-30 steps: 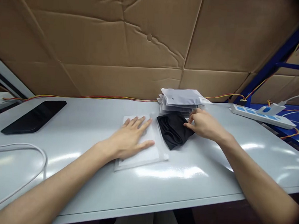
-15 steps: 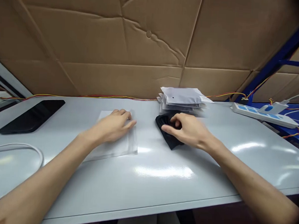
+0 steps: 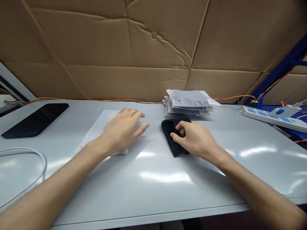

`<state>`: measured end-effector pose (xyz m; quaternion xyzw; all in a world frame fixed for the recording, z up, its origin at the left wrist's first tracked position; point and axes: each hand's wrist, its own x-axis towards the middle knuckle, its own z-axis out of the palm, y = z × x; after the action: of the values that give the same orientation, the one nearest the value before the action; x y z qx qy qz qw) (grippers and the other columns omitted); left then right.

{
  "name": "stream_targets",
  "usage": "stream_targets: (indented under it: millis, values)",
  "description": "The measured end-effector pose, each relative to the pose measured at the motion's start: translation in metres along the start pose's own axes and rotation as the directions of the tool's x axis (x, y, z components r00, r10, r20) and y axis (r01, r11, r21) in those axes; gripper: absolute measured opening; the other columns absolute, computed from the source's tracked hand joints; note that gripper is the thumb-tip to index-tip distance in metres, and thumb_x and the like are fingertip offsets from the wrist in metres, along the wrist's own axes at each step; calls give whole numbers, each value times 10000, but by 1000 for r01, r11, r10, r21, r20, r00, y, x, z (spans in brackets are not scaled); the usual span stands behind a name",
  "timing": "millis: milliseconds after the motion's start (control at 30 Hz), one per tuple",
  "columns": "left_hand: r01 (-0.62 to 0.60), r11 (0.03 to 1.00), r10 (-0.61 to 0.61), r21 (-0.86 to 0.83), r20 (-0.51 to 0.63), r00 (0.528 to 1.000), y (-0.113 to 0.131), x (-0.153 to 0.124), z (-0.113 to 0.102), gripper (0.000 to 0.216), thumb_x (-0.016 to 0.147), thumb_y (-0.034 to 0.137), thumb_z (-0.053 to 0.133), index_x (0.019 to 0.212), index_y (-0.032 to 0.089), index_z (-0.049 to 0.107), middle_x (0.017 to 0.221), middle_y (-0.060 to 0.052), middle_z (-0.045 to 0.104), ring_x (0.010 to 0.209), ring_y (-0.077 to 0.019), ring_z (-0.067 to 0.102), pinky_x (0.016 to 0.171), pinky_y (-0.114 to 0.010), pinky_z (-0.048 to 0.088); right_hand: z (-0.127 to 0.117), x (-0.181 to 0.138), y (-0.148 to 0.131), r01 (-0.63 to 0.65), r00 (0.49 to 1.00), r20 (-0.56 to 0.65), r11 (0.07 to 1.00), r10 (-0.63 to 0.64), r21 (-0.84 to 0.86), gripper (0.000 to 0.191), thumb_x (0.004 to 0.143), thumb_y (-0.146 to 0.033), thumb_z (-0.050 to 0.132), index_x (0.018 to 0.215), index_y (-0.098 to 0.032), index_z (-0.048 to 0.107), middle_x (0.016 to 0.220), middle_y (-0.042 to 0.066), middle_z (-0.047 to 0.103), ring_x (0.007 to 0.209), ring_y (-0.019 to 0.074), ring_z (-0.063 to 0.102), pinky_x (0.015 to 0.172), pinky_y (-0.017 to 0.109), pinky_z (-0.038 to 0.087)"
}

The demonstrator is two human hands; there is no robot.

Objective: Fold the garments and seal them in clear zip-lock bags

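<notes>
Right hand [image 3: 197, 139] clamps half-hidden black cloth [image 3: 174, 145]; blurred left hand [image 3: 123, 130], fingers [image 3: 133, 113] apart, over a plastic bag [image 3: 97, 129]

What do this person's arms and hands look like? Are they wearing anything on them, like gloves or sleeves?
The left forearm and right forearm are bare, with no sleeve in view. The left hand and right hand wear no gloves, and no ring, watch or bracelet shows, though the left hand is slightly blurred.
</notes>
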<state>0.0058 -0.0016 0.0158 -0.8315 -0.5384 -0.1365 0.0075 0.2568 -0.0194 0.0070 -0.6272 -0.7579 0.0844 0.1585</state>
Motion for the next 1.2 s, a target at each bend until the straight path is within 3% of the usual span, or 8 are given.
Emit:
stream_targets:
  millis: [133,267,400,500,700,900,1067,1200]
  values:
    - [-238,968,238,-77,-11,971,17,-3,7,389,1014,471,415,1185,202,638,1228,-87,682,1196,-284,576,1043,-474,471,-2,0,-2,1,1000,21,993,-3,121,184,850,-418,615,788,-248,645,756,18,712,676,196,621,578,311,373]
    - [-322,936,321,-140,-25,947,22,-6,13,333,1024,422,433,1185,237,659,1175,-61,699,1154,-266,596,992,-456,515,-9,2,-3,-23,997,74,956,2,291,252,863,-465,600,772,-233,637,622,-26,625,548,144,506,520,291,326]
    - [-411,896,419,-167,10,908,28,-10,16,389,1020,411,474,1357,286,624,1403,-67,610,1272,-272,545,1063,-465,492,-20,6,6,-59,998,52,896,40,440,322,846,-528,626,781,-213,650,619,-30,581,542,123,463,517,275,324]
    - [-419,896,433,-145,77,898,30,-10,17,401,1028,457,462,1340,299,658,1487,-59,560,1337,-284,501,1098,-477,464,-30,10,16,-65,998,16,878,65,475,342,836,-544,645,794,-205,664,659,-19,590,579,126,483,543,274,339]
    - [-241,970,241,-20,40,970,18,-1,11,475,1045,488,366,953,237,760,1132,-64,728,1134,-299,584,964,-482,499,-49,14,38,-80,997,37,937,72,341,409,855,-579,617,688,-206,594,645,-19,539,594,129,440,554,287,313]
    - [-34,991,31,131,25,999,1,-1,2,496,1038,457,353,737,214,664,825,-81,679,907,-293,582,845,-475,489,-49,17,54,-120,992,47,991,117,64,294,865,-487,655,734,-225,629,739,10,673,681,179,577,594,307,364]
    - [-97,992,106,85,-111,988,10,-2,6,392,1019,433,416,797,210,649,884,-72,695,890,-274,583,856,-464,478,-39,19,53,-161,978,-163,970,131,-183,215,931,-387,578,914,-202,686,953,98,752,856,265,663,652,347,396]
    - [-246,969,242,-14,-117,963,23,-4,13,269,989,417,525,975,197,678,1009,-62,714,969,-258,595,881,-436,473,-27,21,49,130,977,-156,985,-147,-113,196,933,-383,600,959,-211,691,1017,71,746,974,256,659,804,362,481]
